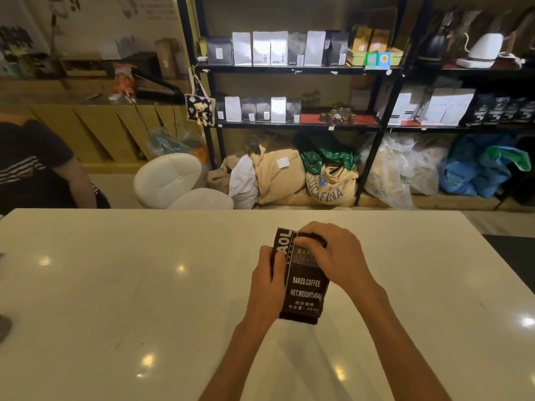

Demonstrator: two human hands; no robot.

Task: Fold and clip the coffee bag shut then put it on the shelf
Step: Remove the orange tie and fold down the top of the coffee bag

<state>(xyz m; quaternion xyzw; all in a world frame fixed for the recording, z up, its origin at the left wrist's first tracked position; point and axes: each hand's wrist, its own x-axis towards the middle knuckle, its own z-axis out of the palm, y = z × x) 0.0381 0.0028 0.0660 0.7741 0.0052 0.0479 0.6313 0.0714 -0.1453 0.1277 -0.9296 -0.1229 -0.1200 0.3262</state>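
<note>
The coffee bag lies near the table's far edge, with bare tabletop all round. The left hand grips its side; the right hand clasps its folded top, hiding any clip.

Warm, fairly dim indoor light fills the frame. Small round glare spots dot the glossy white table, brightest at lower centre and the right edge, pointing to lamps overhead. Soft shadows lie under the forearms. Wide-angle distortion bends the black shelves outward toward the upper corners. The upper left of the frame is smeared and soft; shelf labels are unreadable.
</note>
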